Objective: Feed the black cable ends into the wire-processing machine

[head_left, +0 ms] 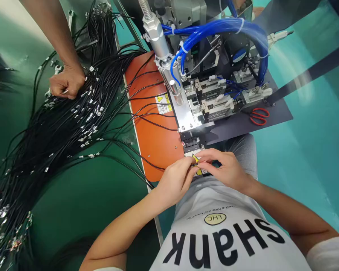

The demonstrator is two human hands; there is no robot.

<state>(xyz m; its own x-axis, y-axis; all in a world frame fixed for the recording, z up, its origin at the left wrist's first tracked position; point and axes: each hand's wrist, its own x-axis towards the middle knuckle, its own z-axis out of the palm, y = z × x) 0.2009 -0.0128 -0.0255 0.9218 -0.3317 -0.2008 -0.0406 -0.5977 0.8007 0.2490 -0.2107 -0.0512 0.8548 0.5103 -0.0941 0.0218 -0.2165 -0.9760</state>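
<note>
My left hand (pixel 175 178) pinches a thin black cable (pixel 155 165) near its end, close to the front of my body. Facing it, my right hand (pixel 228 168) has thumb and forefinger closed at the tip of the same cable; the tip itself is mostly covered by fingers. Beneath the fingertips lies a yellow warning label (pixel 197 159) on the front of the machine (pixel 186 113). The cable runs leftward over an orange plate (pixel 161 145). Several other black cables cross that plate towards the machine's metal block.
A large bundle of black cables (pixel 53 139) with white tags covers the green table (pixel 81 203) at left. Another person's hand (pixel 69 81) rests on it, closed. Blue air hoses (pixel 223 28) arch above the machine. Red-handled scissors (pixel 259 116) lie on the dark base plate (pixel 277 113).
</note>
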